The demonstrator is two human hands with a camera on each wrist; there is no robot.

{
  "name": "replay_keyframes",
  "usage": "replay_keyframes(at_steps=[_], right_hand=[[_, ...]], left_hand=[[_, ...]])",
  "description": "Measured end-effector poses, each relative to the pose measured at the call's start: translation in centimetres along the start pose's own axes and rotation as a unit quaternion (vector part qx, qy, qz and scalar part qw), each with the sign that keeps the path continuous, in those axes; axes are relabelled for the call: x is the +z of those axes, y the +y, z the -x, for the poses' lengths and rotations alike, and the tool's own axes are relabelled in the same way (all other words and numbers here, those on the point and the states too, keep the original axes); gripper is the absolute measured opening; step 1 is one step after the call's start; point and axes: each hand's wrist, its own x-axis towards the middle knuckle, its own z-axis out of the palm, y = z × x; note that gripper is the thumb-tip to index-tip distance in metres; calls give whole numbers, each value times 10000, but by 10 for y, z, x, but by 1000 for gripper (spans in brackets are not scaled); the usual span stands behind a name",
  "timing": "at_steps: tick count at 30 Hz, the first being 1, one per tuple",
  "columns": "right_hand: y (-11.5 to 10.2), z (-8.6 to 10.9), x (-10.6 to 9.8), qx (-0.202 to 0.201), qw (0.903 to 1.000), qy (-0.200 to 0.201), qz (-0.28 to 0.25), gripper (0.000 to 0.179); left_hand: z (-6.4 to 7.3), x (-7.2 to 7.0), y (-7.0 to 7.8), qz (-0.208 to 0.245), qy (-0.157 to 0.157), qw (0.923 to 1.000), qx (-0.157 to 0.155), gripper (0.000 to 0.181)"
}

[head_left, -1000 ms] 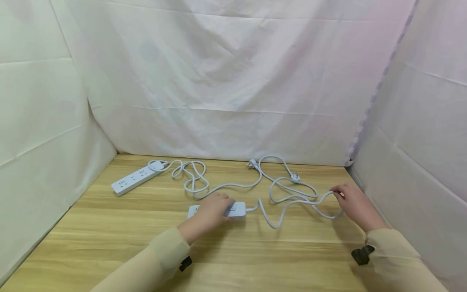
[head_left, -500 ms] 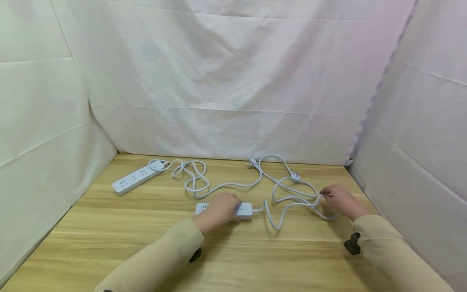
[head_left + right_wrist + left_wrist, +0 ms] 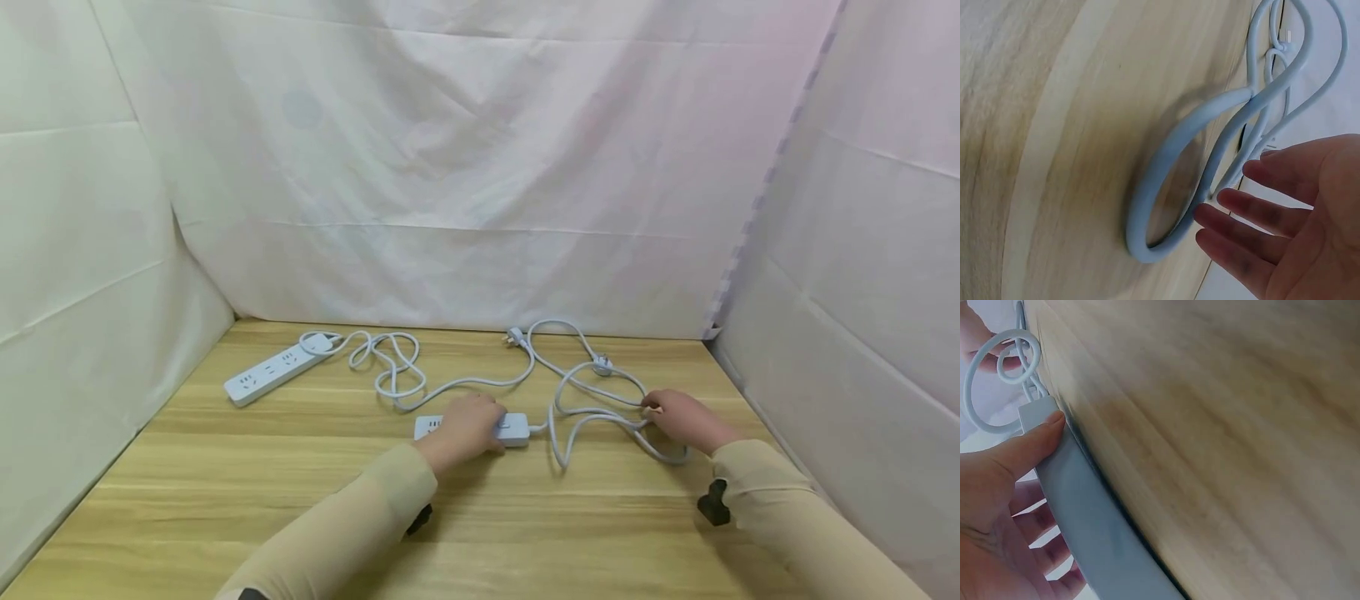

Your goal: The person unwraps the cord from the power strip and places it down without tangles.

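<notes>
A white power strip (image 3: 514, 428) lies mid-table under my left hand (image 3: 468, 427). The left wrist view has the thumb (image 3: 1047, 437) along one long side of the strip and the fingers on the opposite side, so the hand grips it; part of its sockets are covered. From its right end runs a white cord (image 3: 566, 454) in loose bends. At the cord's right-hand loops is my right hand (image 3: 682, 419). In the right wrist view its fingers (image 3: 1260, 209) are spread and loosely extended close beside the looped cord (image 3: 1160, 175), holding nothing.
A second white power strip (image 3: 270, 373) lies at the back left, its cord (image 3: 480, 381) winding rightward. Two plugs, one upright-pronged plug (image 3: 516, 336) and another plug (image 3: 602, 364), lie near the back edge. White cloth (image 3: 465, 167) encloses the wooden table (image 3: 225, 483) at back and sides.
My left hand has slid the power strip rightward. My right hand has moved left with the cord, then let it go; the cord's bends near the strip are now closer together.
</notes>
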Motion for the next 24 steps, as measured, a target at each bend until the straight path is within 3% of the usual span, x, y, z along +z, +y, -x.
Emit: replay_keyframes(at_steps=[5, 14, 18, 24], right_hand=[[-8, 1, -2, -58, 10000, -70, 31, 22], [-46, 4, -7, -380, 9992, -128, -54, 31], [-53, 1, -1, -547, 9984, -38, 149, 32], [-55, -7, 7, -666, 9960, 152, 584, 47]], left_hand=[[-3, 1, 2, 88, -33, 9999, -121, 47], [-7, 0, 1, 205, -184, 9992, -278, 55], [-2, -4, -3, 266, -221, 9990, -300, 60], [11, -7, -18, 488, -241, 9972, -508, 63]])
